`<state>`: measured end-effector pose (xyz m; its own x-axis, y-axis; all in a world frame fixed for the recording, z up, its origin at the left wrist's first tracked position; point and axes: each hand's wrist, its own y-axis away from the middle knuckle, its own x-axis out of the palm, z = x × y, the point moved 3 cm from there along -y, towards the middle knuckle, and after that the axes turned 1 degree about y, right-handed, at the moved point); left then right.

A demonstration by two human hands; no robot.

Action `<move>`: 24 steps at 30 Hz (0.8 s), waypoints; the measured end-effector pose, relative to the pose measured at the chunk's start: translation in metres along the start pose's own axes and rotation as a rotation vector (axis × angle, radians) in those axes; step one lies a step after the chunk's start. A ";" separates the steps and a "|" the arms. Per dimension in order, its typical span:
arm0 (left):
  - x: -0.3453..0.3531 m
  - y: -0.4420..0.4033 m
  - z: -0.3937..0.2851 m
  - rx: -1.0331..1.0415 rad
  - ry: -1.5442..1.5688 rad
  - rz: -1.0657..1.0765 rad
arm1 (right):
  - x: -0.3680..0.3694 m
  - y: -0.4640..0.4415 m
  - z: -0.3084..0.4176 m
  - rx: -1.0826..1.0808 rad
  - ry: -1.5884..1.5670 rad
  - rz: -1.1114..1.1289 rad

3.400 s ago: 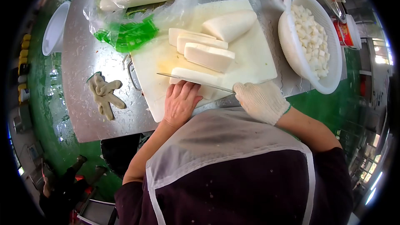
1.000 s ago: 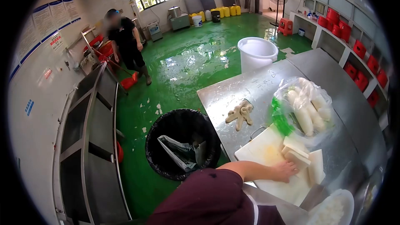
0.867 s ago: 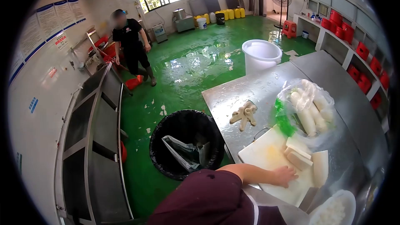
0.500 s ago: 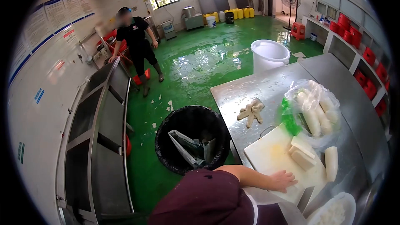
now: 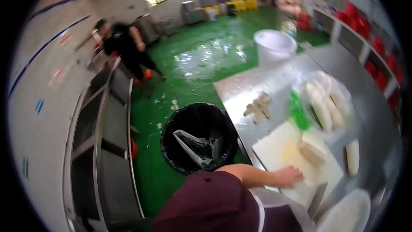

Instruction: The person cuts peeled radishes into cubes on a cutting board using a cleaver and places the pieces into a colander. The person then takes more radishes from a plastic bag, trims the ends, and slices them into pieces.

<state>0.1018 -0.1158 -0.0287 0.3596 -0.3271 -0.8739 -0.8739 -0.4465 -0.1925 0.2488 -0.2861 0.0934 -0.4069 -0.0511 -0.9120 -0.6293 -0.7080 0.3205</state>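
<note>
My left hand (image 5: pixel 288 176) rests palm down on the white cutting board (image 5: pixel 274 146), fingers stretched out though blurred. Whatever lies under the palm cannot be made out. Just beyond the fingers is a knife blade (image 5: pixel 316 199), tilted over the board; its handle is out of sight, as is my right hand. A thick block of cut white radish (image 5: pixel 314 149) sits on the board. To its right, a peeled radish length (image 5: pixel 352 158) lies on the steel table. A white bowl (image 5: pixel 365 204) with pale pieces stands at the bottom right.
A clear bag of whole white radishes (image 5: pixel 322 103) and a crumpled glove (image 5: pixel 258 108) lie on the steel table (image 5: pixel 238 88). A black-lined bin (image 5: pixel 171 163) stands left of it, a white tub (image 5: pixel 274 45) behind. A person (image 5: pixel 124 45) in black stands near steel cabinets (image 5: pixel 101 146).
The view has tilted and blurred slightly. My left hand has shifted a little up and left on the board. The person in black leans more toward the left.
</note>
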 end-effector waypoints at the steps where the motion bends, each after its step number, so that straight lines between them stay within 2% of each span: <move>1: 0.018 -0.003 0.006 -0.020 0.039 0.028 | -0.008 0.018 -0.006 0.046 0.037 0.031; 4: 0.004 0.005 0.003 -0.040 0.060 0.125 | -0.041 0.040 0.019 0.366 0.155 0.169; 5: -0.001 0.008 -0.001 0.018 0.001 0.039 | -0.030 0.034 -0.006 0.269 0.136 0.165; 6: -0.013 0.007 -0.008 -0.012 0.169 0.042 | -0.020 0.029 -0.032 0.173 0.119 0.161; 7: -0.021 0.006 -0.015 -0.009 0.148 0.059 | -0.006 0.029 -0.050 0.011 0.103 0.039; 9: -0.022 0.007 -0.027 0.070 0.049 -0.029 | -0.010 0.033 -0.048 0.010 0.143 0.126; 12: -0.015 0.004 -0.037 0.019 0.065 0.014 | -0.002 0.030 -0.048 -0.061 0.133 0.073; 15: -0.010 0.003 -0.037 0.026 0.074 -0.072 | 0.011 0.029 -0.042 -0.178 0.095 0.078; 16: -0.009 0.005 -0.035 0.013 0.051 -0.126 | 0.009 0.030 -0.033 -0.186 0.084 0.090; 24: -0.019 0.018 -0.030 -0.016 0.183 -0.158 | -0.013 0.034 -0.020 -0.163 0.069 0.042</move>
<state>0.0893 -0.1428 -0.0020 0.5462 -0.3972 -0.7375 -0.7971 -0.5170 -0.3119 0.2461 -0.3231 0.1114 -0.3805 -0.1269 -0.9160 -0.4948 -0.8089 0.3176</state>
